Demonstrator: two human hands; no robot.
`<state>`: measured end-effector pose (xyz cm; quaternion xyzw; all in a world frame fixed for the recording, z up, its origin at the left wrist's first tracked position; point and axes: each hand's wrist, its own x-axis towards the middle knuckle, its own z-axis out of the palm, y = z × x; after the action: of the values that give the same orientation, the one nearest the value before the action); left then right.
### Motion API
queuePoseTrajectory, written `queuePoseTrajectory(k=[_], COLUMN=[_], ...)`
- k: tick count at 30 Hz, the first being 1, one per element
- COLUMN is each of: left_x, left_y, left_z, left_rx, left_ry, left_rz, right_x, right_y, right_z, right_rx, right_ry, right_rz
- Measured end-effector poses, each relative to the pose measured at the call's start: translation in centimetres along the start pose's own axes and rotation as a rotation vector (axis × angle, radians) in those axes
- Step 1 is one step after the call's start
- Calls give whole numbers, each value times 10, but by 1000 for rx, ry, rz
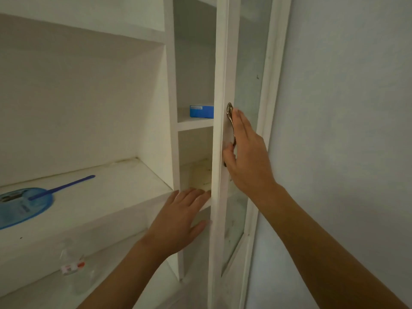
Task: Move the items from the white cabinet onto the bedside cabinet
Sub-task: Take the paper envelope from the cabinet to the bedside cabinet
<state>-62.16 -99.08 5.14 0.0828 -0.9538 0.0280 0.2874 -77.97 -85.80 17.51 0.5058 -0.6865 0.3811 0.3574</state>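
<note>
The white cabinet (171, 90) stands open in front of me. A blue box (201, 111) lies on a small upper shelf, partly hidden by the glass door (219, 152). My right hand (245, 157) holds the door's metal handle (230, 112) between thumb and fingers, fingers pointing up. My left hand (178, 219) is flat and spread against the lower shelf's front edge, its fingertips at the door's edge. On the wide shelf to the left lies a blue hand fan (24, 206) with a blue stick handle. A clear plastic bottle (71, 266) stands one shelf lower.
The door stands edge-on between my hands, swung out from the narrow right compartment. A pale wall (345, 130) runs close along the right. The compartment behind the door's lower half shows a stained back panel (198, 175).
</note>
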Motion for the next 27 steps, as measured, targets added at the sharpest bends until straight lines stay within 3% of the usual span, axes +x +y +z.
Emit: queuePoseTrajectory(k=[5,11,27], left_x=[6,15,38], left_y=[13,3,33], left_z=[8,9,27], left_rx=[-22,-19,-171], left_ry=[71,98,193], left_rz=[38,171,455], right_x=[-26,-52,-62], right_y=[15,29,53], right_z=[-29,-52,-122], right_rx=[-120,-452,-830], right_ry=[-31,-200,-344], right_rz=[-85,-356,-476])
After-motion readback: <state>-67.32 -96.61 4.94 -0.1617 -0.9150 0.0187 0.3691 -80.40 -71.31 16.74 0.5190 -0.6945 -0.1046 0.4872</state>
